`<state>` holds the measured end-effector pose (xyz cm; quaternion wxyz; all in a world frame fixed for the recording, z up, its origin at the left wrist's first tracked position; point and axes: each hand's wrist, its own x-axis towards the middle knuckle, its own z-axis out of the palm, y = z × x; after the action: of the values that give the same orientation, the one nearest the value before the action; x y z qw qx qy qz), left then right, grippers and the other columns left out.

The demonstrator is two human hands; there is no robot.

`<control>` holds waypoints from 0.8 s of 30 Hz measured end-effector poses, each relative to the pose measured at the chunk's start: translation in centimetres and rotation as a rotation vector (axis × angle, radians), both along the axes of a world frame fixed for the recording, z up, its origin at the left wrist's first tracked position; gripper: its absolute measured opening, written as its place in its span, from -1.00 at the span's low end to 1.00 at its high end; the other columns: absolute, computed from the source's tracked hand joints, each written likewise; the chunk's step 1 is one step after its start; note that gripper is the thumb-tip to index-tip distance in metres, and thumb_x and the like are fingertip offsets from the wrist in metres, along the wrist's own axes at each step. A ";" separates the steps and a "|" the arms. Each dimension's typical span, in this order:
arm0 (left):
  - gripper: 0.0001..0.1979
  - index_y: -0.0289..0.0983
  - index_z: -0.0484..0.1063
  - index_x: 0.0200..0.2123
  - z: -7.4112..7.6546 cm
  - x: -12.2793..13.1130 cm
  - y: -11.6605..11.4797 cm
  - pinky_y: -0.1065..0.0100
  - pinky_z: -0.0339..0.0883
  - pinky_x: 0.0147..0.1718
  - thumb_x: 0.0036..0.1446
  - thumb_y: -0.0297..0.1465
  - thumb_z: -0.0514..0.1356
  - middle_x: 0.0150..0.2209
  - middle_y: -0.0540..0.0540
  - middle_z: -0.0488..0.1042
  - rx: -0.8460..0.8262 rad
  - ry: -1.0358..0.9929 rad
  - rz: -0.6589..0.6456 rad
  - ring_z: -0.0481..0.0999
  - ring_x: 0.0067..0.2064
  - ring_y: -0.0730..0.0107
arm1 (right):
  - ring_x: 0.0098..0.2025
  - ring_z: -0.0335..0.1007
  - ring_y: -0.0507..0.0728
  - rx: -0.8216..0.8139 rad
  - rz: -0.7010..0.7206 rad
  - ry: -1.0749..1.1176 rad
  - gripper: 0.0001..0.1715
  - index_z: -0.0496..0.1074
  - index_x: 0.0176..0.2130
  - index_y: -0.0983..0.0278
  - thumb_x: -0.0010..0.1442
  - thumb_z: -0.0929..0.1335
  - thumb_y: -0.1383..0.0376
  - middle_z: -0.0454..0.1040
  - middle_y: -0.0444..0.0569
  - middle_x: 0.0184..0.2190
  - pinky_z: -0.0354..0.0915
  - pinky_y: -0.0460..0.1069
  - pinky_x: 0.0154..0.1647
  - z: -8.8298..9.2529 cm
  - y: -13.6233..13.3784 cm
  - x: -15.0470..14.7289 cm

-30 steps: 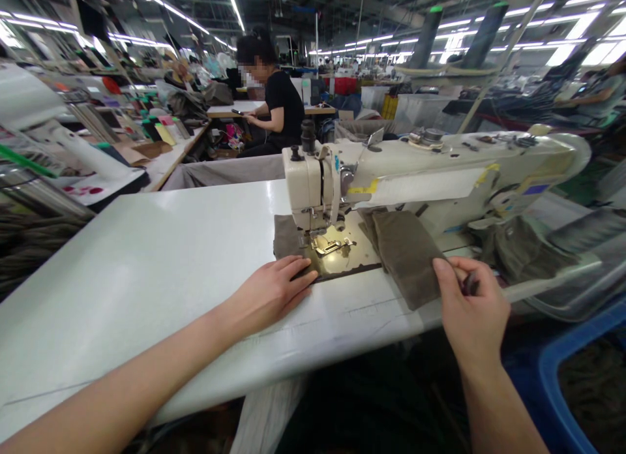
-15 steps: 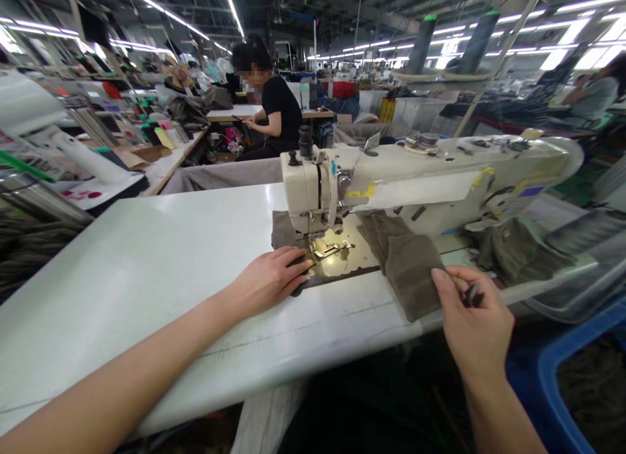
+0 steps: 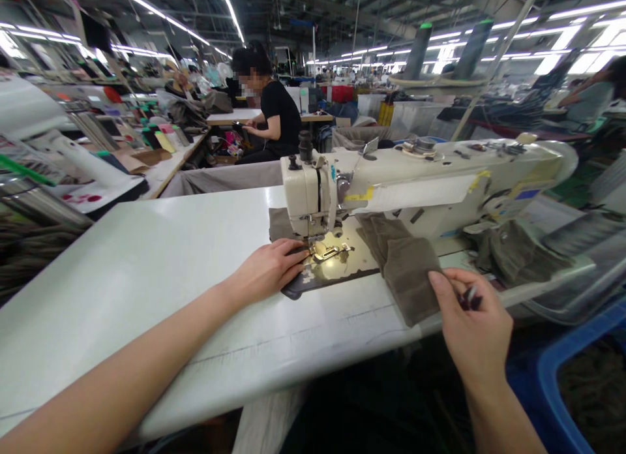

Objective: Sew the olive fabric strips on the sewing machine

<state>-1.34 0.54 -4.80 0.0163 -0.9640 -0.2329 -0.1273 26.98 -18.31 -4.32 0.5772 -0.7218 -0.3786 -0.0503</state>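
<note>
Fingers (image 3: 293, 253) of L hand (image 3: 264, 272) lie flat, unclenched, on dark cloth edge (image 3: 298, 287) by presser foot (image 3: 328, 252) of sewing machine (image 3: 313, 193), R hand (image 3: 472, 327) pinching small dark item (image 3: 469, 299) just beside brown cloth strip (image 3: 403, 271); best keep cloth smooth w/ light even pressure; 2 hands, 1 machine, approx 3 cloth pcs incl. pile (image 3: 518, 258).

Factory hall (image 3: 337, 66) — LED strips (image 3: 169, 12) on ceiling (image 3: 342, 0), w/ long worktables (image 3: 180, 155)
</note>
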 end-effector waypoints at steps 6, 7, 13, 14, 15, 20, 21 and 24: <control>-0.61 -0.28 0.49 0.11 0.0 0.1 0.3 0.06 0.46 0.04 0.43 -0.28 -0.03 0.10 -0.27 0.48 0.013 0.020 0.008 0.49 0.08 0.09 | -0.36 0.46 0.11 -0.003 0.011 0.007 -0.60 0.53 -0.30 0.23 0.12 0.47 -0.05 0.55 -0.08 -0.41 0.33 0.00 -0.25 -0.2 -0.2 0.1; -0.61 -0.27 0.49 0.11 0.0 0.1 0.3 0.06 0.46 0.05 0.43 -0.28 -0.02 0.10 -0.27 0.48 0.007 0.015 0.007 0.49 0.08 0.09 | -0.35 0.46 0.11 -0.007 0.014 -0.002 -0.61 0.53 -0.30 0.23 0.12 0.46 -0.05 0.55 -0.08 -0.40 0.33 0.00 -0.25 -0.2 -0.2 0.1; -0.61 -0.25 0.49 0.11 0.1 0.1 0.2 0.07 0.47 0.04 0.43 -0.27 -0.02 0.08 -0.25 0.48 -0.036 -0.024 0.004 0.50 0.06 0.12 | -0.38 0.46 0.10 -0.009 0.075 -0.075 -0.66 0.52 -0.32 0.23 0.16 0.45 0.00 0.55 -0.07 -0.40 0.33 -0.01 -0.31 0.1 -0.6 -0.1; -0.61 -0.26 0.49 0.11 0.1 0.1 0.2 0.05 0.47 0.05 0.43 -0.26 -0.02 0.08 -0.25 0.48 -0.045 -0.035 0.012 0.50 0.06 0.11 | -0.35 0.48 0.11 0.001 0.104 -0.069 -0.68 0.52 -0.29 0.23 0.16 0.46 0.03 0.56 -0.06 -0.38 0.35 -0.01 -0.29 0.2 -0.6 -0.3; -0.60 -0.27 0.49 0.11 0.0 0.1 0.1 0.04 0.46 0.05 0.43 -0.26 -0.02 0.09 -0.27 0.47 -0.054 -0.049 0.019 0.50 0.06 0.11 | -0.32 0.51 0.12 0.016 0.135 -0.057 -0.70 0.53 -0.24 0.23 0.17 0.46 0.06 0.58 -0.06 -0.36 0.37 0.00 -0.26 0.5 -0.7 -0.6; -0.57 -0.32 0.47 0.12 -0.7 0.3 0.1 0.01 0.41 0.14 0.44 -0.26 -0.06 0.16 -0.32 0.42 -0.074 -0.100 0.042 0.47 0.13 0.10 | -0.20 0.55 0.14 0.077 0.251 -0.029 -0.75 0.55 -0.12 0.21 0.21 0.45 0.16 0.60 -0.01 -0.21 0.42 0.02 -0.15 1.7 -0.8 -2.1; -0.57 -0.32 0.46 0.13 -0.8 0.3 0.1 0.00 0.39 0.16 0.44 -0.25 -0.05 0.17 -0.32 0.42 -0.076 -0.105 0.048 0.46 0.15 0.09 | -0.21 0.54 0.15 0.066 0.282 0.006 -0.78 0.56 -0.17 0.20 0.20 0.46 0.15 0.60 -0.01 -0.23 0.43 0.03 -0.17 1.9 -0.9 -2.4; -0.53 -0.33 0.45 0.16 -1.0 -0.6 0.0 -0.04 0.36 0.18 0.43 -0.21 -0.06 0.20 -0.34 0.41 -0.074 -0.101 0.090 0.43 0.20 0.02 | -0.30 0.52 0.14 0.034 0.397 0.228 -0.74 0.57 -0.18 0.20 0.17 0.48 0.12 0.59 -0.04 -0.34 0.42 0.02 -0.26 2.4 -1.3 -2.8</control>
<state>-1.98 0.57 -5.83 -0.0253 -0.9449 -0.2810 -0.1662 24.22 -19.59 -1.89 0.6269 -0.6242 -0.4447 0.1399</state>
